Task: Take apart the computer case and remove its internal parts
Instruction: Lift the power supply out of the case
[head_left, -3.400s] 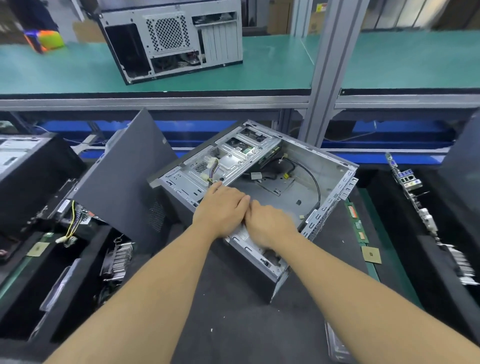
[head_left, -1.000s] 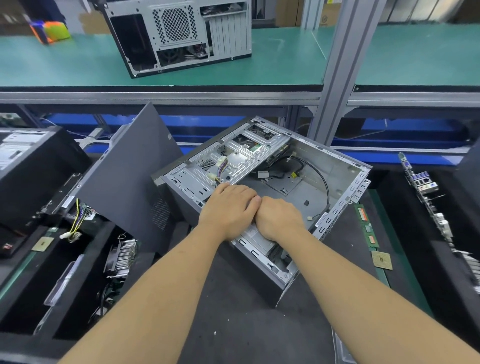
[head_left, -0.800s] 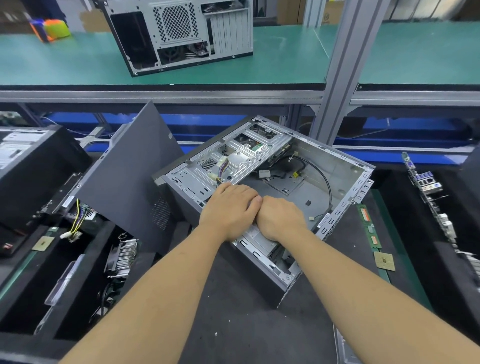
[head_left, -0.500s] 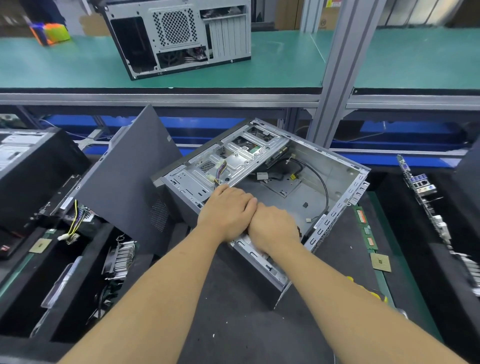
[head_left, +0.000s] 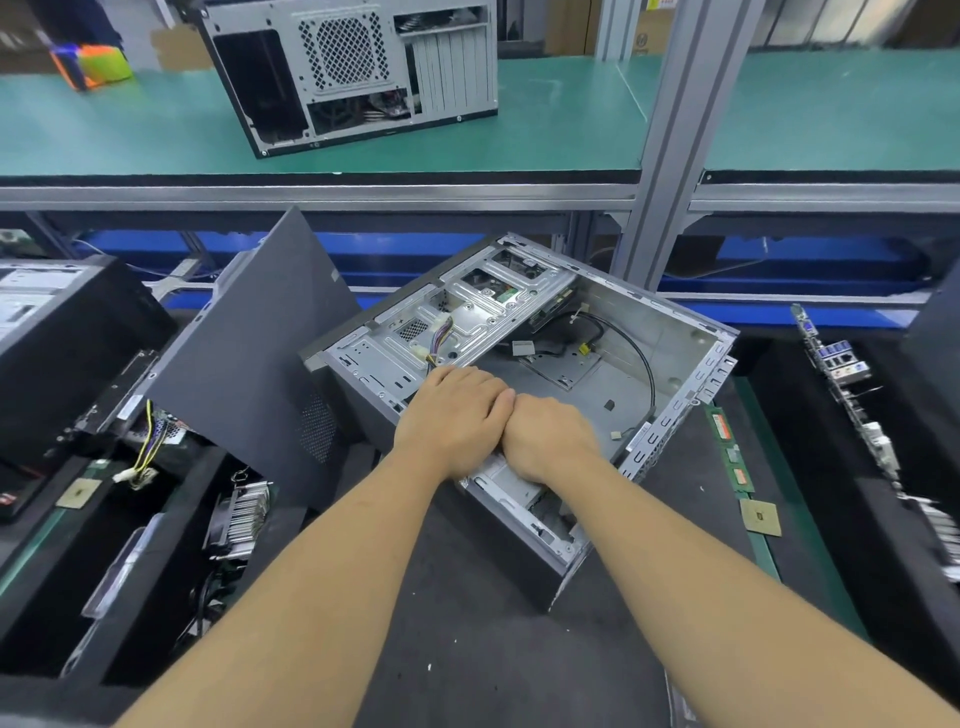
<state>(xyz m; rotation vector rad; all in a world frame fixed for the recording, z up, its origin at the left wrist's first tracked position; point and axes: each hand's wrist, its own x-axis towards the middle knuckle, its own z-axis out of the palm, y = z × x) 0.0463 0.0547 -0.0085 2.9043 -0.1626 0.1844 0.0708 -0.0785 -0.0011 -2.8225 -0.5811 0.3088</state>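
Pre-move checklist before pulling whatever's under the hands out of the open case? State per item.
1. Side opening of case clear: ok.
2. Left hand and right hand side by side at near edge: ok.
3. Part they grip: cannot tell, hidden.
4. Black cable loose on case floor: not ok, may snag.
5. Coloured wire bundle still draped on drive cage: not ok.
6. Mat in front free: ok.

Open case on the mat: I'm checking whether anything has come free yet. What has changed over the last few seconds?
Almost nothing. Both hands, left hand and right hand, stay pressed side by side on the near edge of the open case, and nothing has come out. Whether either has a grip on a part is hidden. The loose side panel still leans at the left.
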